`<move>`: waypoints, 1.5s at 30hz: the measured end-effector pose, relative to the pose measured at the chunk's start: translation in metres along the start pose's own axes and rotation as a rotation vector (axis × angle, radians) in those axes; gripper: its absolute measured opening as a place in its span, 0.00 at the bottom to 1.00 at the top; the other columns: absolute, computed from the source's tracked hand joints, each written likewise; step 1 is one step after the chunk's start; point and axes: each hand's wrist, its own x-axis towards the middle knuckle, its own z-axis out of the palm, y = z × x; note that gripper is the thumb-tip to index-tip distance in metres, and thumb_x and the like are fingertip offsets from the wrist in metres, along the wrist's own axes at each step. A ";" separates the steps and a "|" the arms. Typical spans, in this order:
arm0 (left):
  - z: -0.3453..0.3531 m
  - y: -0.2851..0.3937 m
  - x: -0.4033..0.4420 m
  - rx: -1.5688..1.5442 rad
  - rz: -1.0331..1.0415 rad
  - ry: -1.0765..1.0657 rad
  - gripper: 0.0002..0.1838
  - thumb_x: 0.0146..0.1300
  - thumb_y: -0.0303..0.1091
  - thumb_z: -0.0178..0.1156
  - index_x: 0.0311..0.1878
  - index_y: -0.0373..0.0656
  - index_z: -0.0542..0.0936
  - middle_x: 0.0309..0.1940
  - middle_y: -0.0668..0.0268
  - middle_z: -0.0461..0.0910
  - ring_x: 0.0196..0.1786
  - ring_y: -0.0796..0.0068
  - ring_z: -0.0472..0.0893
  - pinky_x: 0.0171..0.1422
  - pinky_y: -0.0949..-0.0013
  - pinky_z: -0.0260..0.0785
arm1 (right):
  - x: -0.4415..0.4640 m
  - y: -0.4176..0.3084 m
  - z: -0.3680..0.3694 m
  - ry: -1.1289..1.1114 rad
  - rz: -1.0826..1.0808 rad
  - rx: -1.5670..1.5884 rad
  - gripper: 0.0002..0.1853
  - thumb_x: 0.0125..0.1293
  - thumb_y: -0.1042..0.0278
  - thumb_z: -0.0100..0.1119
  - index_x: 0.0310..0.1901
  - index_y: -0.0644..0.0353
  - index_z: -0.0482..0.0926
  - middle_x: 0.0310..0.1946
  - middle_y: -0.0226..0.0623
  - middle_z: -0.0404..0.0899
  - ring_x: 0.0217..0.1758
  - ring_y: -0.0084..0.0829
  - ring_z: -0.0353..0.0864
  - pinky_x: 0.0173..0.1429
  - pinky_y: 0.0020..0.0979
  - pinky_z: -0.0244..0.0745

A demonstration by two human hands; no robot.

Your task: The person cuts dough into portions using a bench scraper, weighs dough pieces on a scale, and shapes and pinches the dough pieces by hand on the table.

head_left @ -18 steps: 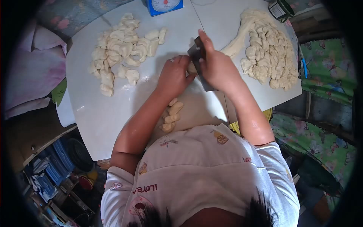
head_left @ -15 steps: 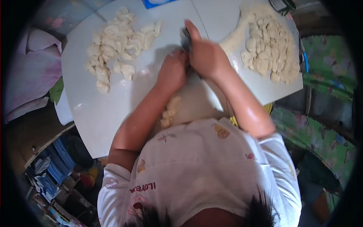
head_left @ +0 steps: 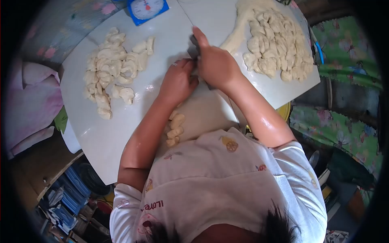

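Observation:
My right hand [head_left: 219, 67] is wrapped round a dark flat blade [head_left: 193, 51], index finger stretched forward along it; the grip hides most of the tool. Close against it on the left, my left hand [head_left: 177, 81] has its fingers curled. Whatever lies under those fingers is hidden. A short row of small dough pieces [head_left: 175, 128] lies by my left forearm, near the table's front edge. To the left spreads a heap of cut dough pieces [head_left: 115, 65]. A larger mass of dough lumps [head_left: 279, 46] covers the right side, with a long smooth dough strip [head_left: 235, 34] beside it.
A blue kitchen scale [head_left: 148, 9] with a round dial stands at the far edge of the white table [head_left: 101, 141]. A blue-handled object [head_left: 319, 52] is at the right edge. Pink cloth [head_left: 34, 105] hangs at left, green patterned cloth [head_left: 344, 60] at right.
The camera view has shifted, bringing more of the scale into sight. Both hands stay together at the blade; the right hand, blurred before, now shows sharper. The dough heaps look the same.

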 end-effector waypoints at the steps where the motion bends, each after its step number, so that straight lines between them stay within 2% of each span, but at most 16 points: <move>1: 0.001 0.000 -0.001 0.030 -0.014 0.005 0.14 0.47 0.28 0.63 0.40 0.37 0.77 0.48 0.53 0.76 0.50 0.52 0.75 0.54 0.58 0.67 | 0.005 0.001 0.009 0.029 -0.029 0.036 0.36 0.59 0.72 0.47 0.70 0.53 0.50 0.36 0.56 0.80 0.40 0.54 0.79 0.47 0.47 0.73; 5: 0.005 0.003 -0.015 0.053 0.044 0.006 0.20 0.46 0.27 0.62 0.46 0.39 0.77 0.45 0.53 0.77 0.50 0.49 0.75 0.55 0.58 0.68 | 0.070 -0.012 0.001 0.012 0.051 0.042 0.36 0.57 0.72 0.48 0.69 0.55 0.51 0.37 0.56 0.80 0.39 0.53 0.80 0.47 0.46 0.73; 9: -0.022 0.012 -0.032 -0.021 -0.005 -0.009 0.27 0.45 0.22 0.58 0.54 0.40 0.74 0.62 0.51 0.65 0.56 0.50 0.73 0.57 0.59 0.68 | 0.040 -0.002 -0.036 0.223 -0.084 0.082 0.36 0.53 0.77 0.44 0.69 0.61 0.52 0.34 0.55 0.80 0.38 0.52 0.80 0.44 0.45 0.74; 11: -0.036 0.016 -0.037 -0.117 -0.056 -0.078 0.30 0.43 0.20 0.55 0.56 0.41 0.72 0.68 0.53 0.57 0.61 0.51 0.69 0.60 0.60 0.67 | 0.011 0.015 -0.044 0.165 -0.046 0.080 0.37 0.55 0.75 0.46 0.69 0.59 0.51 0.36 0.56 0.80 0.38 0.53 0.80 0.45 0.46 0.73; 13: -0.044 0.014 -0.034 -0.125 -0.147 -0.167 0.30 0.42 0.18 0.53 0.55 0.40 0.73 0.66 0.52 0.59 0.61 0.51 0.68 0.60 0.62 0.66 | 0.007 0.021 -0.038 0.127 -0.004 0.078 0.38 0.56 0.74 0.48 0.70 0.56 0.49 0.38 0.57 0.79 0.39 0.55 0.79 0.47 0.46 0.73; 14: -0.036 -0.004 -0.034 -0.010 0.061 -0.096 0.27 0.41 0.19 0.54 0.50 0.40 0.76 0.63 0.53 0.63 0.55 0.52 0.72 0.55 0.59 0.66 | 0.009 0.023 -0.022 0.038 0.010 0.033 0.38 0.55 0.75 0.49 0.70 0.56 0.49 0.38 0.56 0.79 0.39 0.55 0.79 0.47 0.45 0.73; 15: -0.036 -0.005 -0.029 -0.014 0.057 -0.099 0.27 0.41 0.19 0.54 0.50 0.40 0.76 0.63 0.53 0.63 0.55 0.52 0.72 0.55 0.59 0.66 | 0.010 0.022 -0.010 -0.054 0.034 -0.006 0.39 0.55 0.75 0.50 0.70 0.56 0.49 0.39 0.56 0.79 0.40 0.55 0.79 0.47 0.45 0.73; 17: -0.040 -0.001 -0.018 0.292 0.009 -0.166 0.21 0.42 0.21 0.57 0.45 0.40 0.77 0.54 0.55 0.72 0.51 0.53 0.74 0.51 0.55 0.64 | 0.036 0.012 -0.001 0.043 -0.011 0.022 0.40 0.53 0.76 0.51 0.70 0.56 0.49 0.39 0.55 0.80 0.40 0.55 0.79 0.47 0.44 0.73; 18: -0.038 0.008 -0.008 0.351 -0.031 -0.107 0.18 0.44 0.26 0.61 0.43 0.42 0.78 0.45 0.57 0.77 0.51 0.53 0.74 0.51 0.54 0.63 | 0.051 0.001 -0.005 -0.034 0.040 0.007 0.40 0.53 0.76 0.51 0.70 0.55 0.49 0.39 0.55 0.80 0.41 0.55 0.79 0.47 0.44 0.73; 21: -0.024 0.019 0.017 0.211 0.044 0.174 0.17 0.46 0.30 0.64 0.43 0.41 0.78 0.41 0.57 0.78 0.50 0.53 0.74 0.52 0.54 0.63 | 0.065 -0.016 -0.007 -0.101 0.043 -0.026 0.41 0.53 0.75 0.51 0.70 0.54 0.49 0.40 0.55 0.79 0.43 0.54 0.79 0.48 0.44 0.73; 25: -0.011 -0.003 0.034 0.271 0.066 0.039 0.20 0.46 0.33 0.66 0.44 0.41 0.77 0.42 0.56 0.77 0.50 0.54 0.74 0.53 0.55 0.64 | 0.063 0.012 -0.005 -0.040 0.013 0.057 0.42 0.54 0.73 0.52 0.71 0.52 0.47 0.44 0.53 0.79 0.45 0.53 0.78 0.50 0.44 0.73; 26: -0.021 0.000 0.034 0.316 -0.093 -0.071 0.20 0.48 0.31 0.63 0.47 0.41 0.77 0.48 0.55 0.76 0.55 0.53 0.73 0.57 0.57 0.64 | 0.055 0.027 -0.011 0.024 0.000 0.109 0.41 0.54 0.72 0.52 0.71 0.52 0.47 0.45 0.54 0.78 0.45 0.54 0.78 0.50 0.45 0.73; 30: -0.008 -0.030 0.024 0.364 -0.056 0.249 0.22 0.48 0.25 0.56 0.51 0.41 0.77 0.58 0.58 0.72 0.62 0.56 0.69 0.63 0.54 0.59 | 0.011 0.042 -0.058 0.099 0.027 0.162 0.40 0.57 0.71 0.52 0.71 0.50 0.47 0.46 0.57 0.77 0.45 0.55 0.78 0.51 0.45 0.72; 34: 0.000 0.004 0.035 0.271 0.148 0.028 0.22 0.49 0.25 0.55 0.51 0.42 0.77 0.55 0.59 0.74 0.62 0.58 0.69 0.65 0.54 0.56 | -0.002 0.037 -0.059 0.072 0.012 0.082 0.40 0.58 0.72 0.52 0.71 0.48 0.47 0.39 0.56 0.79 0.41 0.55 0.78 0.48 0.46 0.73; 37: 0.028 0.022 0.040 0.257 0.167 -0.043 0.16 0.50 0.30 0.60 0.44 0.40 0.78 0.49 0.60 0.76 0.52 0.59 0.75 0.58 0.57 0.63 | 0.023 0.049 -0.023 0.017 0.000 -0.051 0.39 0.57 0.73 0.51 0.71 0.50 0.48 0.31 0.56 0.79 0.36 0.56 0.78 0.44 0.47 0.73; 45: 0.034 0.010 0.042 0.243 0.209 0.066 0.14 0.48 0.29 0.62 0.41 0.39 0.78 0.43 0.58 0.77 0.47 0.58 0.76 0.52 0.58 0.68 | 0.036 0.056 -0.035 -0.027 -0.047 0.110 0.39 0.54 0.76 0.46 0.70 0.52 0.50 0.34 0.56 0.79 0.37 0.54 0.79 0.45 0.45 0.73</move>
